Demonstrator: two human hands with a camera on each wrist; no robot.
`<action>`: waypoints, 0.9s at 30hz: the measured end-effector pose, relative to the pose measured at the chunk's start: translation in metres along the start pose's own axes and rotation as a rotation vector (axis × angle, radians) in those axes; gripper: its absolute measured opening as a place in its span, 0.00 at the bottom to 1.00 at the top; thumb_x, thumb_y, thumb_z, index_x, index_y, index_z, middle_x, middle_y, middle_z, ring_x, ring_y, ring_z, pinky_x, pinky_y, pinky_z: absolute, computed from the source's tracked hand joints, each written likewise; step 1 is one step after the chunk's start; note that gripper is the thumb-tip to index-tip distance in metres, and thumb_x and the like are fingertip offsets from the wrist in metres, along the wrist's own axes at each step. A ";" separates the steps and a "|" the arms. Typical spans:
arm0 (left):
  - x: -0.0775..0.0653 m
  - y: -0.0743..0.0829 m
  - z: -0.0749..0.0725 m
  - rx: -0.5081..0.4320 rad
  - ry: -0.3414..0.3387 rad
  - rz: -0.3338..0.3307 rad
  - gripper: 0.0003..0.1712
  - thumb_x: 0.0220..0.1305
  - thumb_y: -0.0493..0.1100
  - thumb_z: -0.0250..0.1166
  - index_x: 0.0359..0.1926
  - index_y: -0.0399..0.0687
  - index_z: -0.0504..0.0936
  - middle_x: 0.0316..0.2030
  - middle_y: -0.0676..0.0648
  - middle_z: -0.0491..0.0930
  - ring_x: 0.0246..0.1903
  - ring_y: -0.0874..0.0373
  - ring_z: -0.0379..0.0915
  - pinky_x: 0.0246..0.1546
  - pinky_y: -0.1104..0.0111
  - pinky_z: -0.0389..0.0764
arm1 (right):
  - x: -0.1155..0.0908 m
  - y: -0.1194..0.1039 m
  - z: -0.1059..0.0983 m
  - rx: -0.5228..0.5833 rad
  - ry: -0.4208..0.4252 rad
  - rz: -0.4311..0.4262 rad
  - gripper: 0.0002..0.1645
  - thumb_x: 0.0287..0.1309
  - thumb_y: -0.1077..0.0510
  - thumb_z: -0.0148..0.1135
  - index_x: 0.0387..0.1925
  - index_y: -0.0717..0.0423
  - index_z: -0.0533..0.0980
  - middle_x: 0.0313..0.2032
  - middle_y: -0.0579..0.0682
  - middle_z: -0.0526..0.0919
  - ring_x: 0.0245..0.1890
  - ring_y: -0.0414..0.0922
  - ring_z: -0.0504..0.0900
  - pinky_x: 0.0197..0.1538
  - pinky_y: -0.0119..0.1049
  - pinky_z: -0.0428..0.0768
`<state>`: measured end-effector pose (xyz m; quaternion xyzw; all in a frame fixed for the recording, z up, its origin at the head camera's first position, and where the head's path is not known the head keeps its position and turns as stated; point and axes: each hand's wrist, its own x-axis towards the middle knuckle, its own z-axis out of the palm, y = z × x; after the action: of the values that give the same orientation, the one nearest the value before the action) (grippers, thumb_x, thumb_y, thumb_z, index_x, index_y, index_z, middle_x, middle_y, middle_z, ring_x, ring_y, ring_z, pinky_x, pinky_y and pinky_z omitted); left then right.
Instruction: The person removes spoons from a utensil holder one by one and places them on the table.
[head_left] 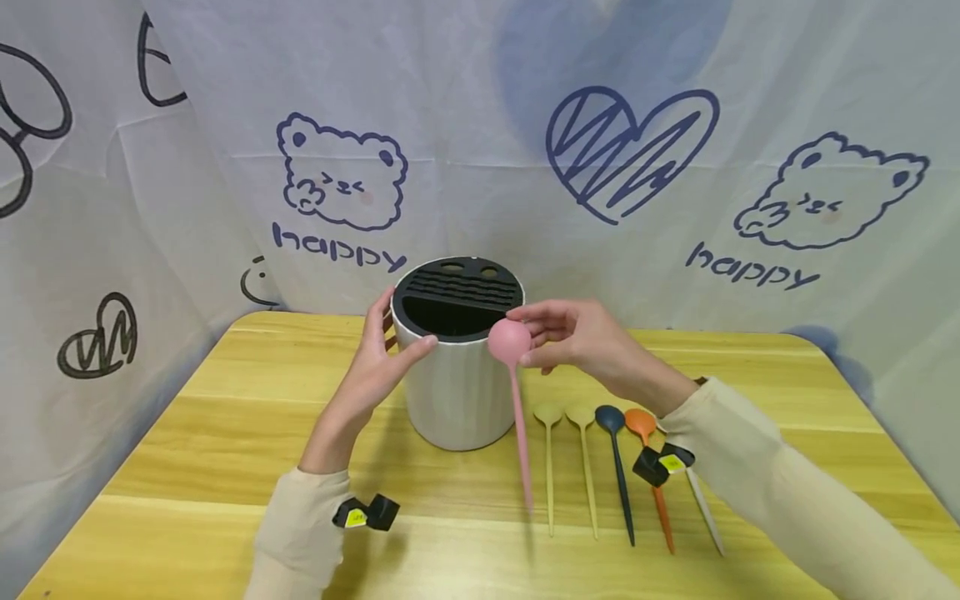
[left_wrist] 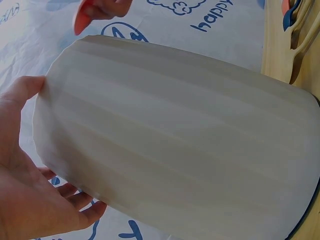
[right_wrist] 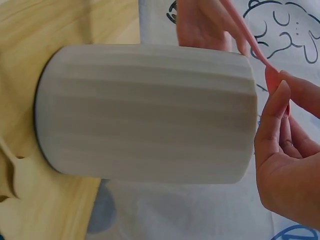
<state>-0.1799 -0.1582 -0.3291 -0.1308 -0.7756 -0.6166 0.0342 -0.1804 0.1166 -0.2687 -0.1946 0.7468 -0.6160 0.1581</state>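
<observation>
A white ribbed utensil holder (head_left: 461,392) with a black slotted top (head_left: 465,292) stands upright on the table. My left hand (head_left: 377,367) grips it by the upper left side, thumb at the front rim and fingers round the back. Just above the right front of the rim, my right hand (head_left: 581,337) pinches a pink spoon (head_left: 510,340) by the edge of its bowl. The spoon's handle hangs downward in front of the holder. In the right wrist view, thumb and fingers close on the pink bowl (right_wrist: 272,79), hiding part of it.
Right of the holder, several spoons lie in a row on the wooden table (head_left: 225,467): two pale yellow ones (head_left: 550,467), a dark blue one (head_left: 617,467), an orange one (head_left: 641,423) and a whitish one (head_left: 705,512). Behind hangs a printed white cloth (head_left: 480,192).
</observation>
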 end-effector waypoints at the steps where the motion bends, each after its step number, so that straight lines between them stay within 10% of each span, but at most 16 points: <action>1: 0.000 0.000 0.000 0.000 -0.001 0.002 0.51 0.62 0.49 0.62 0.76 0.48 0.39 0.74 0.46 0.42 0.71 0.50 0.40 0.68 0.51 0.49 | -0.001 0.002 -0.001 0.000 -0.004 0.006 0.32 0.49 0.72 0.67 0.59 0.70 0.72 0.42 0.57 0.81 0.37 0.47 0.80 0.33 0.36 0.80; 27: -0.001 0.000 0.001 -0.001 0.001 0.002 0.51 0.62 0.49 0.62 0.76 0.49 0.40 0.74 0.46 0.42 0.71 0.49 0.39 0.68 0.50 0.49 | -0.028 0.079 -0.031 0.071 -0.019 0.192 0.36 0.52 0.70 0.64 0.64 0.73 0.65 0.46 0.57 0.80 0.41 0.46 0.81 0.43 0.40 0.82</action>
<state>-0.1788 -0.1577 -0.3293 -0.1314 -0.7751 -0.6170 0.0350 -0.1782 0.1699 -0.3405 -0.1221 0.7383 -0.6221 0.2303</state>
